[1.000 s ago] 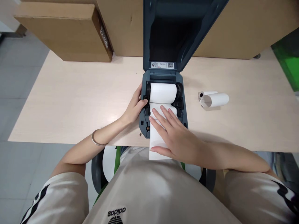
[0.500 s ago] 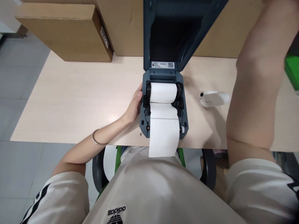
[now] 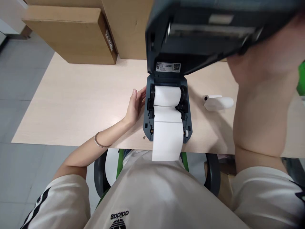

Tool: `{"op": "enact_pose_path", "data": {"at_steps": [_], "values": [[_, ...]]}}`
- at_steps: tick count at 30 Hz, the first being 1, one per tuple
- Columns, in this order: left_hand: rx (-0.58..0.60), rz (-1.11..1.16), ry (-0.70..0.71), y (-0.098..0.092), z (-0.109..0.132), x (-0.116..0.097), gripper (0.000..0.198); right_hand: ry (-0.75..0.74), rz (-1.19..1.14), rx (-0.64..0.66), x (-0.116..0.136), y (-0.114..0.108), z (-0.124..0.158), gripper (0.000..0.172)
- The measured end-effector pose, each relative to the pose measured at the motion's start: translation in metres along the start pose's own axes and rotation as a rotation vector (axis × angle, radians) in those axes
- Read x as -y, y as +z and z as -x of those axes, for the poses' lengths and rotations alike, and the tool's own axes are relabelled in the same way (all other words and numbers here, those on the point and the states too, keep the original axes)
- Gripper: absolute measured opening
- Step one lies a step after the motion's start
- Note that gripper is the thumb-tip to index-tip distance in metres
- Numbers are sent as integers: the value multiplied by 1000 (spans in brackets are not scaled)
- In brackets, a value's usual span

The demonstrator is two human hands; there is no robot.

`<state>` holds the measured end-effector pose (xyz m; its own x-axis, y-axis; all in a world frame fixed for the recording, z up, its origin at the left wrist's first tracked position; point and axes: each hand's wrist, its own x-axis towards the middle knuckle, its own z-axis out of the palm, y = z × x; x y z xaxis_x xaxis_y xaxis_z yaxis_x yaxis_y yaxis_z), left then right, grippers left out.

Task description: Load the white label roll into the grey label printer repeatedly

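A dark label printer (image 3: 146,111) stands at the table's front edge with its lid (image 3: 197,47) raised and tilted towards me. Inside sits a roll of white labels (image 3: 167,96). Its loose label strip (image 3: 167,140) runs forward over the front and hangs past the table edge. My left hand (image 3: 135,108) rests against the printer's left side, thumb up and fingers stretched out. At the upper right my right hand (image 3: 264,60) is blurred and grips the lid's far right part; its fingertips are hidden behind it.
A small white paper roll (image 3: 219,102) lies on the table (image 3: 83,101) right of the printer. A cardboard box (image 3: 69,38) stands at the back left, before a larger cardboard panel (image 3: 131,28). Something green (image 3: 301,79) shows at the right edge. The chair's armrests (image 3: 101,175) flank me.
The lid has swung down towards me, with my right hand coming into view on it. My left thumb has lifted off the printer's edge. The label roll and strip stay put.
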<state>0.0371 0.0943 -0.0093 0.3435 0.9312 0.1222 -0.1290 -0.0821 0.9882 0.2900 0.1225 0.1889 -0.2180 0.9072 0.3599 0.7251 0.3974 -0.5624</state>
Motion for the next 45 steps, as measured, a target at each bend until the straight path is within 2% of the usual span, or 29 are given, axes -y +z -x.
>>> {"op": "enact_pose_path", "data": {"at_steps": [1,2,4,6,9,12,15,19,24,29,36,45], "values": [[-3,12,-4,1,0,-1,85,-4,-111,-64,2,0,12,132],[-11,29,-6,2,0,-2,84,-31,-272,-65,2,0,24,120],[-18,81,-11,5,0,-6,81,-54,-435,63,-1,3,47,100],[-6,142,-36,7,2,-13,80,-121,-409,151,-6,10,69,81],[28,145,-75,6,5,-21,84,-284,-228,148,-12,27,99,58],[53,46,-73,2,5,-22,87,-329,-70,98,-15,43,121,56],[76,7,-40,0,2,-18,86,-377,-8,43,-20,52,132,49],[63,84,11,6,2,-17,75,-525,-23,-39,-30,64,135,37],[-13,198,10,13,4,-19,68,-673,-140,-185,-40,81,135,38],[-50,220,8,13,4,-16,58,-685,-121,-222,-40,87,136,34],[-27,189,36,18,4,-18,66,-683,-55,-255,-43,92,140,33],[-28,182,67,19,4,-17,60,-695,-35,-241,-47,95,142,34]]}}
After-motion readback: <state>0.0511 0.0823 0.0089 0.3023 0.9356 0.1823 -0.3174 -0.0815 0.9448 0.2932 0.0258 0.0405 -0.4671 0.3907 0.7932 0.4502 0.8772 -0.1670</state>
